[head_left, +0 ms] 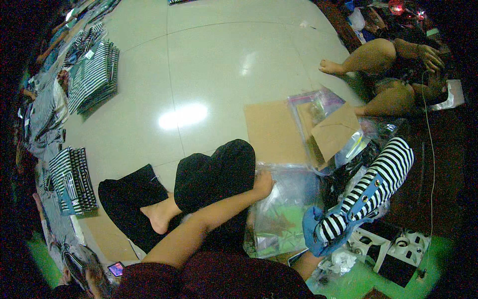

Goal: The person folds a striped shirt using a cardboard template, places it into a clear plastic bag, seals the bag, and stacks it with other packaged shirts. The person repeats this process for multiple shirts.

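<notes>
My left hand (264, 184) lies at the upper edge of several clear plastic bags (284, 209), its fingers closed at the film. On the right, a black-and-white striped garment (371, 187) with blue trim and round metal buttons hangs off the floor in a long folded shape. My right forearm (307, 264) reaches up under its blue lower end; the garment covers the fingers of that hand. Beside the bags, brown cardboard sheets (271, 132) and a clear bag holding a brown sheet (333, 129) lie on the floor.
Stacks of folded striped garments (94, 74) line the left side. Another person's legs (371, 56) and hand (429, 57) are at the upper right, near a hanging cord (429, 129). White-and-black packaging pieces (393, 251) lie lower right; a phone (116, 269) is lower left.
</notes>
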Demonstrator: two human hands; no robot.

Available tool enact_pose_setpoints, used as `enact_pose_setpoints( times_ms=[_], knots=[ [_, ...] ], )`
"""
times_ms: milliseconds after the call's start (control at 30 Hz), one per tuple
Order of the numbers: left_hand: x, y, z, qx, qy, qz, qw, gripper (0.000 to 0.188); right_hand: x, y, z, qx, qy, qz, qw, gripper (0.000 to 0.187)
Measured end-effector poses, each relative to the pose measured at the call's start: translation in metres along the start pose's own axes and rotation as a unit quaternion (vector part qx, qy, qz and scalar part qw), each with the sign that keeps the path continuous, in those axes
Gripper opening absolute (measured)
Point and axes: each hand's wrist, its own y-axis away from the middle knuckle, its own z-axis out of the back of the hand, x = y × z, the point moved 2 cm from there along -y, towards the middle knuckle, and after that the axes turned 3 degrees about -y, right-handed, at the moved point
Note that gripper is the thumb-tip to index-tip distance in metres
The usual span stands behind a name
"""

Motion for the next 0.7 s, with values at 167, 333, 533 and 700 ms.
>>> enact_pose_setpoints(
  times_ms=[167,333,533,700],
  knots=[
    [0.004,-0.013,-0.007,0.154,0.077,0.021,0.985,0.032,0.000,0.005,0.000,-0.012,0.013,0.005,1.000,0.021],
    [-0.002,-0.008,-0.007,0.143,0.406,0.137,0.892,0.017,0.000,0.006,0.000,-0.018,0.027,0.007,0.999,0.020],
    [-0.008,0.003,0.019,0.336,0.382,0.003,0.861,0.011,0.002,0.007,-0.001,-0.025,0.045,0.008,0.999,0.019],
    [-0.030,0.014,0.033,0.122,-0.076,-0.369,0.918,0.013,0.002,0.010,0.001,-0.026,0.059,0.011,0.998,0.017]
  ],
)
